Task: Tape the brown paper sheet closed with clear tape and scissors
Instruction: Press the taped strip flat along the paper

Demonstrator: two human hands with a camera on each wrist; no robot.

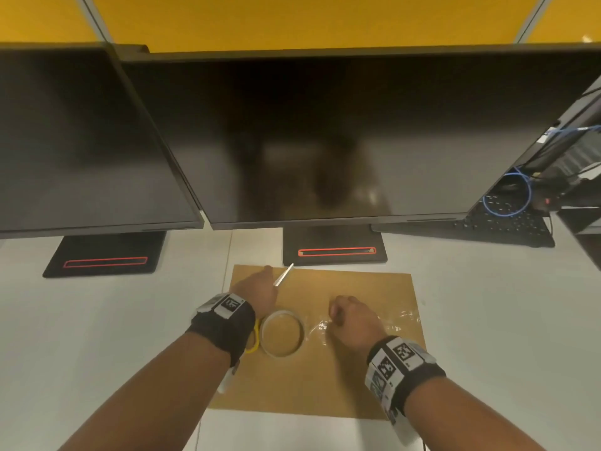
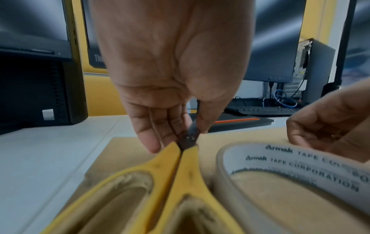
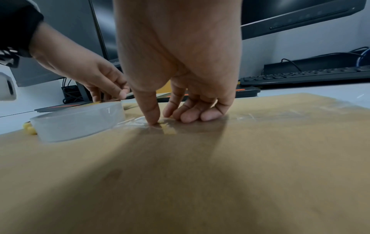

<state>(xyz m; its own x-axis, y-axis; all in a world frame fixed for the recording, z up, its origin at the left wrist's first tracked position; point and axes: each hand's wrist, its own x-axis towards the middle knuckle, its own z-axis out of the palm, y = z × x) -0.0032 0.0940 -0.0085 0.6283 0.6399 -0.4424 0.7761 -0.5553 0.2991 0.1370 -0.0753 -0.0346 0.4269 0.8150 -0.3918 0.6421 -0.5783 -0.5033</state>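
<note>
You face a white worktop (image 1: pixel 487 320) with a thin seam running front to back on its left part. Two large dark monitors stand side by side at its far edge: the left monitor (image 1: pixel 81 141) angles towards you, the centre monitor (image 1: pixel 325 141) sits square. Each rests on a flat black base marked with a red-outlined slot, the left base (image 1: pixel 104 255) and the centre base (image 1: pixel 335 249). Behind them you see a yellow partition (image 1: pixel 309 21) split by pale vertical strips. To your right a black keyboard (image 1: pixel 507 222) lies beside a coiled blue cable (image 1: pixel 507 196). The dark screens show soft, blurred reflections.
</note>
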